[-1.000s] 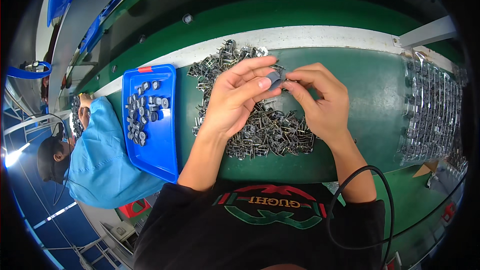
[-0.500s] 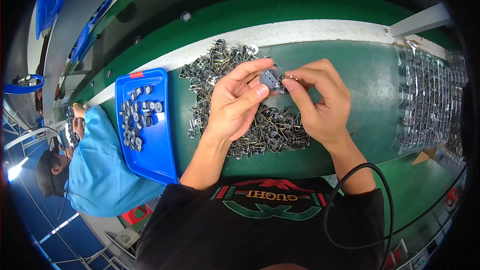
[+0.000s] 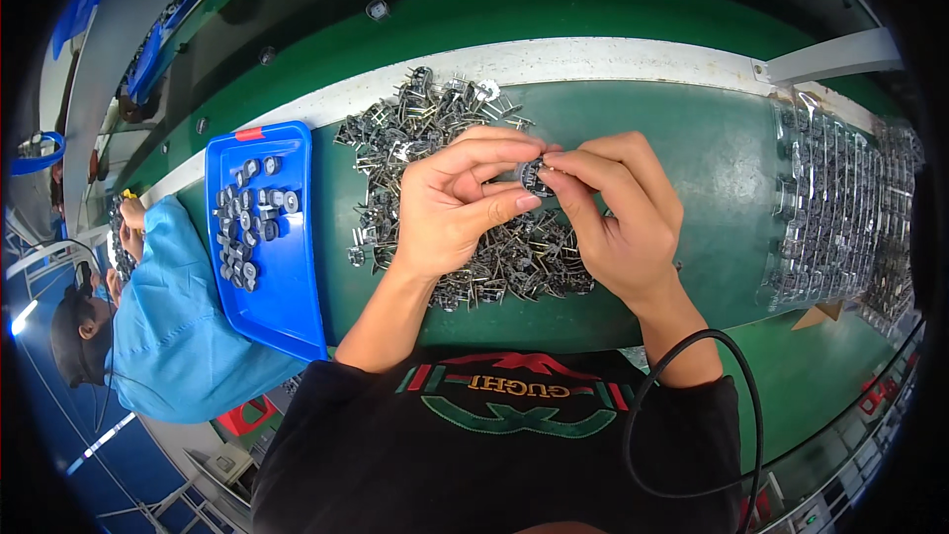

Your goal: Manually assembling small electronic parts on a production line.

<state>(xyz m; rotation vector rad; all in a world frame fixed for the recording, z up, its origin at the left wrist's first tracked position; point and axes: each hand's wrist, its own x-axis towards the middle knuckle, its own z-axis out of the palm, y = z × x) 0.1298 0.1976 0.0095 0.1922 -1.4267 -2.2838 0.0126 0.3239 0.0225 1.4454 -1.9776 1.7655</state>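
Note:
Both my hands meet above a heap of small dark parts with metal pins point(image 3: 420, 114) on the green bench. Between the thumb and fingers of my left hand point(image 3: 450, 203) is a small round grey housing point(image 3: 532, 176). My right hand point(image 3: 628, 213) pinches a small dark part with metal pins against that housing. Fingertips hide most of this part, and I cannot tell how far the two fit together. To the left, a blue tray point(image 3: 282, 302) holds several round grey pieces point(image 3: 247, 213) like the one in my hand.
Clear plastic blister trays with dark parts point(image 3: 825, 203) lie stacked at the right. A white rail point(image 3: 613, 51) runs behind the heap, with a green belt carrying round parts point(image 3: 378, 10) beyond. A co-worker in blue point(image 3: 183, 326) sits at the left. A black cable point(image 3: 756, 415) loops by my right arm.
My hands have closed in on each other, and the pinned part now sits against the grey housing, which has turned edge-on. The whole view has shifted slightly.

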